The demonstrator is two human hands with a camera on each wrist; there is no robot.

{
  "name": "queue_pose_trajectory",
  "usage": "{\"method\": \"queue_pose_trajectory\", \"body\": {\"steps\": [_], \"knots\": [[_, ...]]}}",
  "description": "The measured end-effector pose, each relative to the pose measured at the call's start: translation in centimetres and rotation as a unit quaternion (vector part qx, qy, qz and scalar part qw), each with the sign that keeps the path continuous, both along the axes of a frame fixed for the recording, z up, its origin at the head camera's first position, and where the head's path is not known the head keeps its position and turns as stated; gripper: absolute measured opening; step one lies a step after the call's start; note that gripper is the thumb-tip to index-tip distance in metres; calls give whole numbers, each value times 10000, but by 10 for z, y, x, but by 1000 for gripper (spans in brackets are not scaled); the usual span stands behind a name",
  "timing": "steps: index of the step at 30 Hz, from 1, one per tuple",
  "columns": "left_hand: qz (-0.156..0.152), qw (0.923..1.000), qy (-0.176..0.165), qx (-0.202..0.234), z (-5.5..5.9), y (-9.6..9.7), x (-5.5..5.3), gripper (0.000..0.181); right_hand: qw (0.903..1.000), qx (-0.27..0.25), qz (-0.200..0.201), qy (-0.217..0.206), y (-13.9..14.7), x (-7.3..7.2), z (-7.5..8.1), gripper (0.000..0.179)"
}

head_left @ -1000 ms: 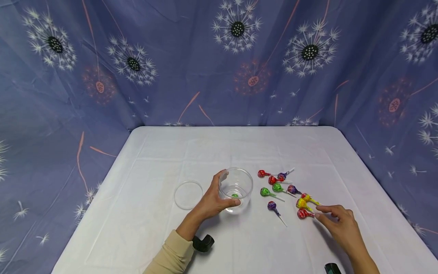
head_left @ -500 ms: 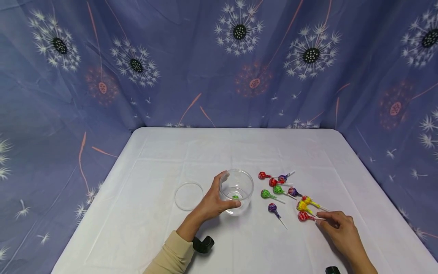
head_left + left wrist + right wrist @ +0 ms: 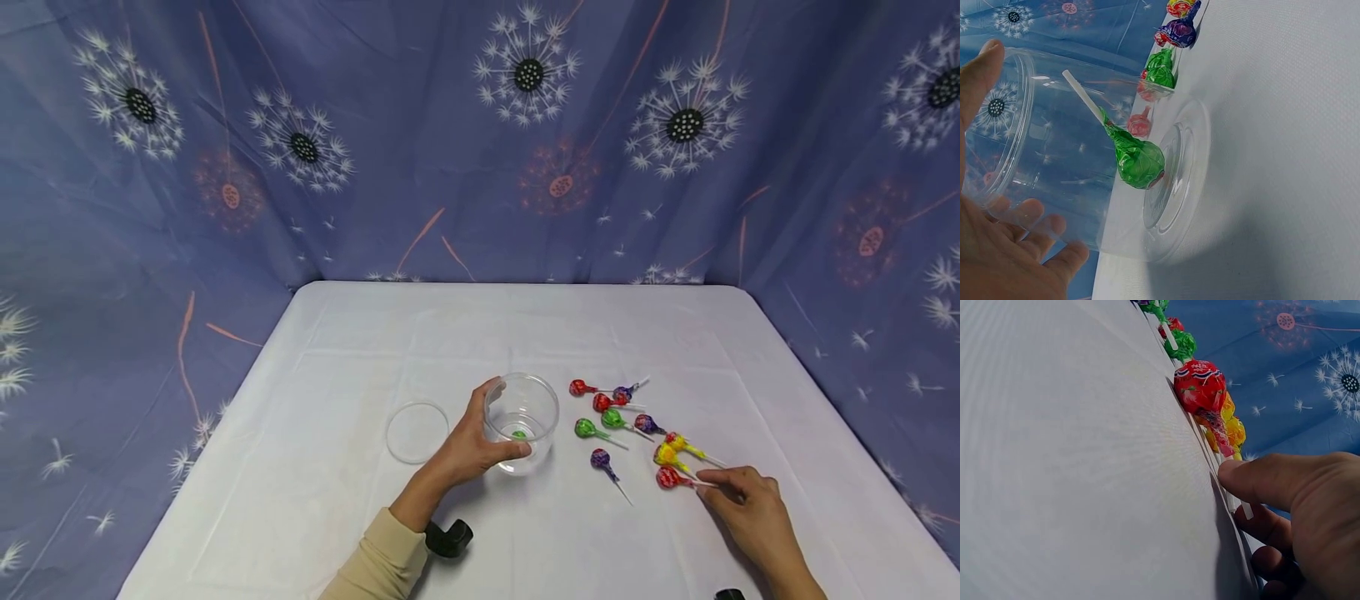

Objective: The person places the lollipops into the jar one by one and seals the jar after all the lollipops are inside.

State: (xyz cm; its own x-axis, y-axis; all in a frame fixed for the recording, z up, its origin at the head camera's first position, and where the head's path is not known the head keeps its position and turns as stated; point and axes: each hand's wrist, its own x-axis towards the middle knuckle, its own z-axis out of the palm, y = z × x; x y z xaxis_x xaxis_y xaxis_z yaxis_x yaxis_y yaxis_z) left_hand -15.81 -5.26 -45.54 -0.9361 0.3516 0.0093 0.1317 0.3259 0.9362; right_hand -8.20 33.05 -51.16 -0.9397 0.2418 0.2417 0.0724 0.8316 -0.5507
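My left hand [image 3: 472, 442] grips a clear plastic jar [image 3: 522, 404] round its side, thumb at the front. Inside the jar, a green-wrapped lollipop [image 3: 1138, 159] leans with its white stick upward. At the right, my right hand [image 3: 750, 508] pinches the white stick of a red lollipop [image 3: 1200, 387] between thumb and forefinger, close over the white cloth. Two yellow lollipops [image 3: 666, 455] lie right beside the red one. More lollipops spread toward the jar: a green one [image 3: 586, 428], a purple one [image 3: 600, 458] and several others behind them.
A clear round lid [image 3: 417, 432] lies on the white-covered table [image 3: 360, 333], left of the jar. Black wrist-camera parts [image 3: 450, 540] show under the left wrist. A blue curtain [image 3: 420, 150] with dandelion prints surrounds the table's back and sides.
My right hand's thumb and forefinger have come together on the red lollipop's stick. My left hand keeps its grip on the jar. The head view has shifted slightly.
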Motion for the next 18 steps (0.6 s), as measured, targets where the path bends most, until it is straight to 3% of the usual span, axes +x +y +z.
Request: {"method": "queue_pose_trajectory", "body": {"steps": [18], "knots": [[7,10000,-25,3,0,1,0,100,9973,-43,247,684,1,-2,-4,11]]}}
